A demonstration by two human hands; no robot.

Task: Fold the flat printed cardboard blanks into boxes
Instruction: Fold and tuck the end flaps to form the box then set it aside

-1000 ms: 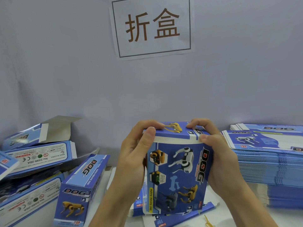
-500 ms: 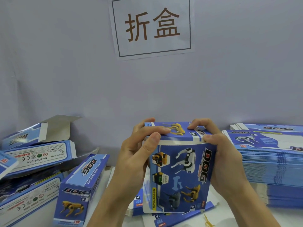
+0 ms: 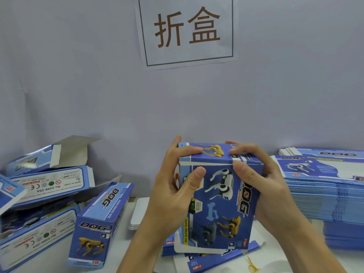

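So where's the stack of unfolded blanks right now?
In the head view, the stack of flat blanks sits on the table's right side, just beyond the right hand.

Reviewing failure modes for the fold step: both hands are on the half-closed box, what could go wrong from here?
1. The left hand and right hand squeeze the box while closing its top flap; too much thumb pressure could dent the printed front panel.
2. The bottom edge looks unclosed, so the box may skew out of square.
3. Loose blanks lie under the box; setting it down there could let it tip or slide.
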